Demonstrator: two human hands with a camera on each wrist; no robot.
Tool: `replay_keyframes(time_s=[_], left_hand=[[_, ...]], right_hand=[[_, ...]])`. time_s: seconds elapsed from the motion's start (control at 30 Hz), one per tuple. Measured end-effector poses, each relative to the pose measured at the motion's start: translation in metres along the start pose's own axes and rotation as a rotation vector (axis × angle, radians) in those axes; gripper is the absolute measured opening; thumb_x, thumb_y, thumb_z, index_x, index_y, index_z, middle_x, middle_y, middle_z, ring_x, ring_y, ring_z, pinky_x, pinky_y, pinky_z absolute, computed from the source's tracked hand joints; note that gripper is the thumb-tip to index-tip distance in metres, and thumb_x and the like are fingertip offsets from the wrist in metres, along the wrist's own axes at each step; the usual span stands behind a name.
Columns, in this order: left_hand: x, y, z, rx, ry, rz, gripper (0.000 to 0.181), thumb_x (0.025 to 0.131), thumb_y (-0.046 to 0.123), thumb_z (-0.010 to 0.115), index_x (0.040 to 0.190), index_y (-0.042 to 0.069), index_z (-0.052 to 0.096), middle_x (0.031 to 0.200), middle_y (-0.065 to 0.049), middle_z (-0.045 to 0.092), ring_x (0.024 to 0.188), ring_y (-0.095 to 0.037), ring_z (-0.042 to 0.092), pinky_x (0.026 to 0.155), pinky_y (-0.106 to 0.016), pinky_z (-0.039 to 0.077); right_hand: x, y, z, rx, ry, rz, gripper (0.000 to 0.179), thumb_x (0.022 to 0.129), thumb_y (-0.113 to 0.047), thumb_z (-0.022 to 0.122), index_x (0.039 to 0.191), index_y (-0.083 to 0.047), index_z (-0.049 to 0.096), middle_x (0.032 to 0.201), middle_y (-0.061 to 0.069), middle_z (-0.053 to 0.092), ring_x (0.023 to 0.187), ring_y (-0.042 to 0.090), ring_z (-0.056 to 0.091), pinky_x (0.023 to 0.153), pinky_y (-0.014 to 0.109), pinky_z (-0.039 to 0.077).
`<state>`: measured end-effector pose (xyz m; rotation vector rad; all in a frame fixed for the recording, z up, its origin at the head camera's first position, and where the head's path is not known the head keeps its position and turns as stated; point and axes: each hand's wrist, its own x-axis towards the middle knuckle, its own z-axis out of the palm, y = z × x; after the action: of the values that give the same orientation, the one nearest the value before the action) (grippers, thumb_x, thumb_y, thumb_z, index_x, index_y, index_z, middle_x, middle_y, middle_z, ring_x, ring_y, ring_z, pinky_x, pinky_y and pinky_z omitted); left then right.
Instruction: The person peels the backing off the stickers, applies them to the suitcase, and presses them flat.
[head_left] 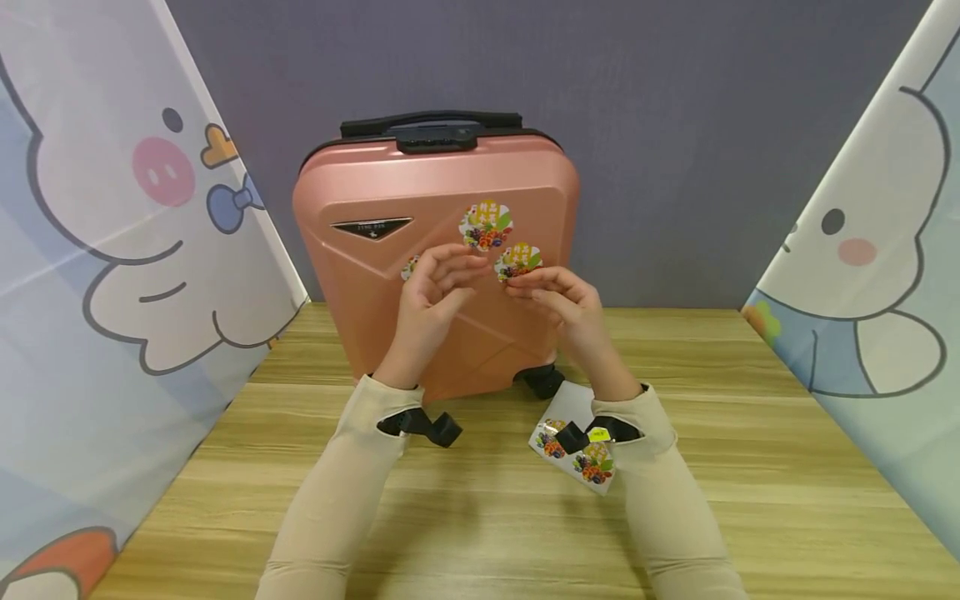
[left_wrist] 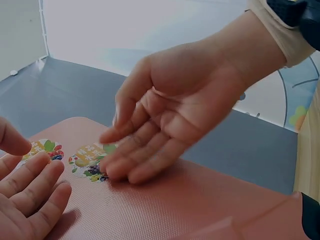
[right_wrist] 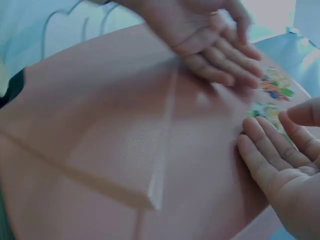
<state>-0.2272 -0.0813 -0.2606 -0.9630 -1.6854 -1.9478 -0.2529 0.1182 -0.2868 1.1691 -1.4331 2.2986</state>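
A pink hard-shell suitcase (head_left: 435, 179) stands upright, with round fruit stickers on its front. Highest is one sticker (head_left: 486, 223); lower and to its right is another sticker (head_left: 517, 260), and part of a third sticker (head_left: 408, 267) shows beside my left hand. My right hand (head_left: 568, 308) has its fingertips at the lower edge of the right-hand sticker, fingers loosely extended, as the left wrist view also shows. Between the left and upper stickers, my left hand (head_left: 438, 292) hovers close to the shell with relaxed, slightly bent fingers and nothing in them.
A white sticker sheet (head_left: 572, 403) with more fruit stickers lies on the wooden table (head_left: 480, 508), partly under my right forearm. The suitcase has a black top handle (head_left: 431, 121) and a black wheel (head_left: 542, 382). Cartoon-printed panels flank the table; a grey wall (head_left: 675, 150) stands behind.
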Motion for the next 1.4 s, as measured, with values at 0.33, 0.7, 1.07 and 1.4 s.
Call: replay_keyframes(time_s=[0.33, 0.7, 1.07, 1.4], left_hand=[[-0.007, -0.007, 0.001, 0.008, 0.008, -0.022, 0.036, 0.088, -0.014, 0.05, 0.123, -0.01, 0.05, 0.117, -0.023, 0.066, 0.107, -0.016, 0.064, 0.09, -0.032, 0.05], [-0.015, -0.013, 0.005, 0.02, -0.007, -0.054, 0.036, 0.088, -0.017, 0.051, 0.123, -0.012, 0.05, 0.118, -0.029, 0.063, 0.108, -0.019, 0.064, 0.088, -0.03, 0.05], [-0.032, -0.033, 0.017, 0.014, -0.051, -0.099, 0.036, 0.09, -0.017, 0.051, 0.125, -0.012, 0.049, 0.121, -0.031, 0.059, 0.114, -0.034, 0.06, 0.088, -0.031, 0.051], [-0.053, -0.061, 0.041, 0.014, -0.159, -0.246, 0.034, 0.092, -0.012, 0.056, 0.125, -0.009, 0.052, 0.12, -0.028, 0.061, 0.108, -0.043, 0.059, 0.079, -0.025, 0.05]], right_hand=[[0.003, -0.012, -0.01, 0.075, -0.026, 0.018, 0.035, 0.096, 0.013, 0.038, 0.109, -0.001, 0.067, 0.11, 0.013, 0.07, 0.105, 0.024, 0.067, 0.097, 0.038, 0.051], [-0.011, -0.01, -0.024, -0.062, -0.135, 0.217, 0.029, 0.097, 0.008, 0.044, 0.118, 0.003, 0.063, 0.113, 0.009, 0.07, 0.106, 0.021, 0.067, 0.093, 0.035, 0.053], [-0.03, -0.015, -0.029, -0.245, -0.103, 0.305, 0.027, 0.096, 0.005, 0.051, 0.121, 0.012, 0.058, 0.113, 0.002, 0.069, 0.106, 0.016, 0.066, 0.09, 0.034, 0.054], [-0.053, -0.019, -0.051, -0.445, -0.038, 0.389, 0.032, 0.097, 0.005, 0.052, 0.124, 0.022, 0.051, 0.117, 0.022, 0.066, 0.105, 0.016, 0.066, 0.091, 0.032, 0.054]])
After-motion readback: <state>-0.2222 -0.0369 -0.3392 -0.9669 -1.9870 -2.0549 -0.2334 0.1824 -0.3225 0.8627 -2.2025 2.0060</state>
